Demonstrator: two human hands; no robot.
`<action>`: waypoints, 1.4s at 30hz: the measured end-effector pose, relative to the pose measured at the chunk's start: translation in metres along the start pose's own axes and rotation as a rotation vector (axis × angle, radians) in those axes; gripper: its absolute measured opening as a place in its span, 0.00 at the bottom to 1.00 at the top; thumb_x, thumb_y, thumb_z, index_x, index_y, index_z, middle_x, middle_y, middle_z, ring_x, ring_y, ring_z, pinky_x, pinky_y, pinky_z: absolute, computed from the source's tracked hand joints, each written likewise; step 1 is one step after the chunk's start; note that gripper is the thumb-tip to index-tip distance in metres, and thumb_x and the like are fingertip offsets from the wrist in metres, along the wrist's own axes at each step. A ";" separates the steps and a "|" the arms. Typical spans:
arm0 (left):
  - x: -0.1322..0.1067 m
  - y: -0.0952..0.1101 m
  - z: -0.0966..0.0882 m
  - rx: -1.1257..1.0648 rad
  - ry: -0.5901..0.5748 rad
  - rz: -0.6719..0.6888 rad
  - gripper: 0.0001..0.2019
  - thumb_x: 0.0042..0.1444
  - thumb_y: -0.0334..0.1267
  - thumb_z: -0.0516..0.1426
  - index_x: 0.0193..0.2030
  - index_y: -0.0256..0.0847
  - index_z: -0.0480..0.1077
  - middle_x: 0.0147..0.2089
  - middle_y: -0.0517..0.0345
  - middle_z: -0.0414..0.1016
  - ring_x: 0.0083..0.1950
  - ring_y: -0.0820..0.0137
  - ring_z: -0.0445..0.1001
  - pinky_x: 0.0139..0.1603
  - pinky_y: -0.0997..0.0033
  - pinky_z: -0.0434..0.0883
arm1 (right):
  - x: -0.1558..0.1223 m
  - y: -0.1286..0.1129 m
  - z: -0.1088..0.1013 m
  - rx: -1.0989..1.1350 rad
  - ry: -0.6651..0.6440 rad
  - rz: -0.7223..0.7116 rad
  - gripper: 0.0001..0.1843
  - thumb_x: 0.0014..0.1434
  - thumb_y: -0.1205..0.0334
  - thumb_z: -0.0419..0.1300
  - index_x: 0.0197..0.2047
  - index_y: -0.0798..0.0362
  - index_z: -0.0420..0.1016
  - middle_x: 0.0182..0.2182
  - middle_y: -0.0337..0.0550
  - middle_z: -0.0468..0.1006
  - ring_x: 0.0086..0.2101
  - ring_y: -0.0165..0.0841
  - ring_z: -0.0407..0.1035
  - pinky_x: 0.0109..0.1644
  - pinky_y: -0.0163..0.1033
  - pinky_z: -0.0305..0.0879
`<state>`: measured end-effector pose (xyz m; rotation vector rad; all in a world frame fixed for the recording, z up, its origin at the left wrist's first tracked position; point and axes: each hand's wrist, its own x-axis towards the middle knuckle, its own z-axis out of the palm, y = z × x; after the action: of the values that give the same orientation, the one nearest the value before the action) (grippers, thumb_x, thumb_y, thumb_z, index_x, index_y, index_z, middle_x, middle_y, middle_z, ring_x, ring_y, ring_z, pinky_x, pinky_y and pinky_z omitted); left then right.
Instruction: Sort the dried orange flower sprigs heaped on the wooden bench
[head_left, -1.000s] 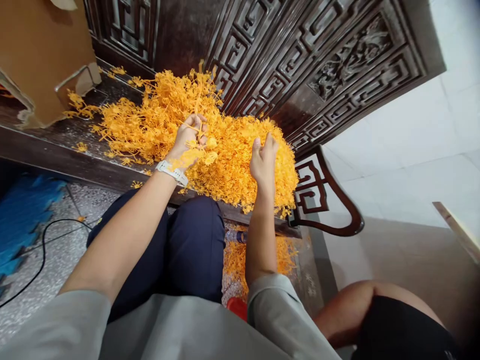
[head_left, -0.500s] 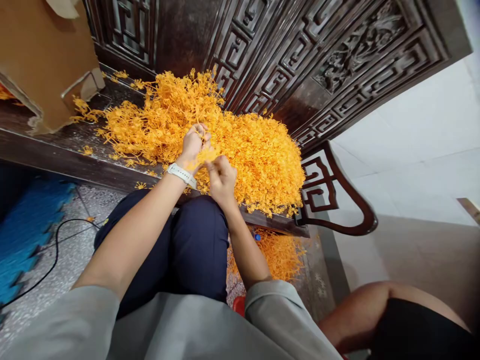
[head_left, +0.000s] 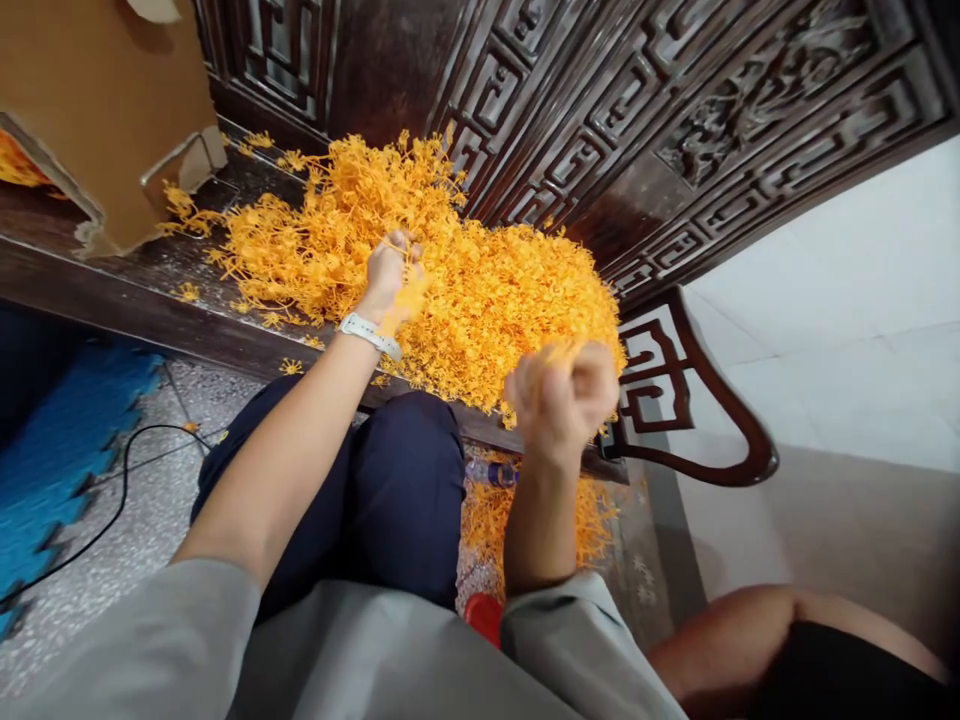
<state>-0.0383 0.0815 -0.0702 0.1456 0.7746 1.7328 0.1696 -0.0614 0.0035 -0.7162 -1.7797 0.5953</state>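
Note:
A big heap of small orange plastic pieces (head_left: 480, 280) lies on a dark carved wooden bench (head_left: 135, 290). My left hand (head_left: 391, 272), with a white watch at the wrist, is closed around a clump of the orange pieces at the middle of the heap. My right hand (head_left: 562, 392) is raised in front of the heap's near right edge, blurred by motion, fingers curled into a fist with a bit of orange showing at the top.
A brown cardboard box (head_left: 97, 110) stands on the bench at the far left. More orange pieces (head_left: 495, 515) lie on the floor under the bench edge. A black cable (head_left: 112, 500) and a blue mat (head_left: 45, 440) are at left. Another person's bare knee (head_left: 742, 620) is at lower right.
My right hand pulled away from the left hand and moved right and toward me, closed as a fist. The left hand stayed on the heap holding its clump.

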 end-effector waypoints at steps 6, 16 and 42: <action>-0.016 -0.004 0.003 0.098 -0.014 0.079 0.12 0.66 0.44 0.64 0.35 0.44 0.67 0.28 0.61 0.69 0.22 0.77 0.63 0.24 0.74 0.63 | 0.035 0.090 -0.034 -0.789 0.039 0.539 0.44 0.72 0.32 0.45 0.70 0.60 0.70 0.63 0.70 0.73 0.62 0.57 0.71 0.63 0.65 0.70; -0.040 -0.030 0.014 0.364 -0.158 0.007 0.08 0.72 0.37 0.55 0.38 0.43 0.67 0.33 0.57 0.70 0.31 0.72 0.72 0.33 0.72 0.72 | 0.024 0.081 0.018 -0.599 -0.297 -0.015 0.39 0.70 0.46 0.59 0.78 0.48 0.55 0.63 0.57 0.73 0.63 0.50 0.67 0.69 0.60 0.66; -0.029 0.002 0.005 0.132 0.105 -0.075 0.11 0.58 0.31 0.63 0.31 0.42 0.63 0.23 0.65 0.63 0.17 0.81 0.59 0.16 0.81 0.47 | 0.017 0.055 -0.029 -0.719 -0.031 0.257 0.40 0.73 0.36 0.53 0.76 0.55 0.60 0.65 0.67 0.63 0.64 0.54 0.65 0.64 0.64 0.67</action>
<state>-0.0283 0.0575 -0.0570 0.1147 0.9607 1.6281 0.2031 -0.0097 -0.0149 -1.4436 -1.9482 0.1077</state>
